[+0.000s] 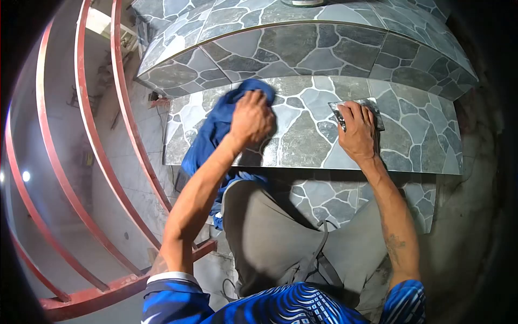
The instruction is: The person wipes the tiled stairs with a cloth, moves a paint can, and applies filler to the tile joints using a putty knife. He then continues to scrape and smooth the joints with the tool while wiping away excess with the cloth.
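Note:
My left hand (252,120) is closed over a bunched dark blue cloth (215,125), pressed on the stone-patterned tile step (294,143). Loose folds of the cloth trail left and down over the step's front edge. My right hand (358,129) grips a flat, dark rectangular spreader plate (380,123), smeared with whitish residue, held low over the right half of the same step. The palm and fingers hide most of the plate. Pale grout lines run between the grey stone shapes around both hands.
Behind the hands rises a tiled riser (297,48) to a higher step (243,16), where the base of a round container (303,2) shows. Red metal railing bars (89,108) stand close on my left. A lower tiled step (329,200) lies under my knees.

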`<action>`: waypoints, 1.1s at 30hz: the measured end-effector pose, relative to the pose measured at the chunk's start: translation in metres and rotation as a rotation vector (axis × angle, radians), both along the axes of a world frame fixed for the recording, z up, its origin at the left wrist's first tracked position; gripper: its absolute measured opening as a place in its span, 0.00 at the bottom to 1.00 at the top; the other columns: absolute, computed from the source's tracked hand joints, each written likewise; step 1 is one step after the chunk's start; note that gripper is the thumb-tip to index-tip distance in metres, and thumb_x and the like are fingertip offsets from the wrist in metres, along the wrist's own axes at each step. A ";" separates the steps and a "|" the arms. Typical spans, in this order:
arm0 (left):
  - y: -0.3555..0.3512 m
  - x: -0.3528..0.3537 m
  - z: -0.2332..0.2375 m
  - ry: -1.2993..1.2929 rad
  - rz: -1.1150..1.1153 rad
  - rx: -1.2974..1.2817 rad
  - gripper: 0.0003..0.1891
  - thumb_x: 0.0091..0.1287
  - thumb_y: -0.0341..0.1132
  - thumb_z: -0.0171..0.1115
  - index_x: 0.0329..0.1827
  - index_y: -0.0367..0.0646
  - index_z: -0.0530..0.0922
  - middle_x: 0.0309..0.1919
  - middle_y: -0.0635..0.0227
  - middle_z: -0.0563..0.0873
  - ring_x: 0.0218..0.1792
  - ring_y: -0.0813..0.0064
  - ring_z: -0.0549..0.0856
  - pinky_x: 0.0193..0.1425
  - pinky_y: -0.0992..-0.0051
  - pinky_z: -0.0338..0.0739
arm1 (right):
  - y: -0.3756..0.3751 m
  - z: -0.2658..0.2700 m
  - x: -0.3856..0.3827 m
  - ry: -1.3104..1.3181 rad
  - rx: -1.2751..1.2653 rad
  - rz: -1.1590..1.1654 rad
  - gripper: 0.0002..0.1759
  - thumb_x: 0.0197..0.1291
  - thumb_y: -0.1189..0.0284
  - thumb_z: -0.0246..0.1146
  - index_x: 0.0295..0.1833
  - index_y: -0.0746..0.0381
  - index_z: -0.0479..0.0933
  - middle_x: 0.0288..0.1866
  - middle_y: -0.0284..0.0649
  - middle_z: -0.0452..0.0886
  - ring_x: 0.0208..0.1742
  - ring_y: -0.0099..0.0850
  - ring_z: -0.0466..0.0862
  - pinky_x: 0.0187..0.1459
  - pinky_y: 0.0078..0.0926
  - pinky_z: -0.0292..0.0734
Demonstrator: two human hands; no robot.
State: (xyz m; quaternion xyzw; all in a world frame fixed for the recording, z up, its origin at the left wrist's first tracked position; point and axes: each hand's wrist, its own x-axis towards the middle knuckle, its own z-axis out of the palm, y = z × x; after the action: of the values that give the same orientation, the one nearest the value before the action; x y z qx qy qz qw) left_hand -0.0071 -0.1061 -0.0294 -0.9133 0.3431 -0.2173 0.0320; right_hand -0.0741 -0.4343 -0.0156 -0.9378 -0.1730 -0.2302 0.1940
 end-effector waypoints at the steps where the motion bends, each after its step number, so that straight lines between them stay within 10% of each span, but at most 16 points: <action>1: -0.005 -0.004 0.019 0.171 0.088 -0.116 0.24 0.67 0.40 0.59 0.62 0.37 0.77 0.61 0.49 0.82 0.62 0.50 0.80 0.66 0.59 0.76 | -0.002 0.000 -0.001 0.005 0.000 0.010 0.26 0.53 0.75 0.71 0.60 0.62 0.77 0.58 0.43 0.75 0.63 0.44 0.75 0.67 0.44 0.67; 3: 0.013 -0.001 0.031 0.461 0.321 -0.262 0.26 0.71 0.39 0.55 0.69 0.36 0.72 0.66 0.48 0.78 0.68 0.50 0.76 0.72 0.58 0.72 | -0.005 0.000 -0.005 0.027 -0.001 0.030 0.27 0.53 0.75 0.71 0.60 0.62 0.77 0.58 0.43 0.75 0.63 0.43 0.75 0.67 0.44 0.67; 18: 0.030 -0.022 0.028 0.305 0.072 -0.066 0.31 0.68 0.39 0.54 0.73 0.34 0.69 0.74 0.50 0.71 0.74 0.55 0.70 0.75 0.56 0.65 | -0.005 -0.004 -0.010 0.036 0.006 0.008 0.27 0.53 0.77 0.70 0.61 0.62 0.76 0.59 0.43 0.75 0.63 0.44 0.75 0.66 0.42 0.67; 33: 0.000 -0.005 0.033 0.365 0.315 -0.111 0.33 0.70 0.46 0.48 0.73 0.31 0.67 0.71 0.41 0.72 0.71 0.47 0.73 0.74 0.54 0.67 | -0.009 -0.003 -0.003 0.004 0.019 0.041 0.27 0.51 0.75 0.71 0.59 0.62 0.77 0.57 0.43 0.74 0.61 0.44 0.75 0.66 0.44 0.67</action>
State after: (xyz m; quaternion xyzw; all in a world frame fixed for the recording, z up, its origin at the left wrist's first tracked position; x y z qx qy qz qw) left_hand -0.0120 -0.1056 0.0034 -0.9800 0.1840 -0.0596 -0.0472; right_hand -0.0770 -0.4431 -0.0189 -0.9326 -0.1897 -0.2256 0.2080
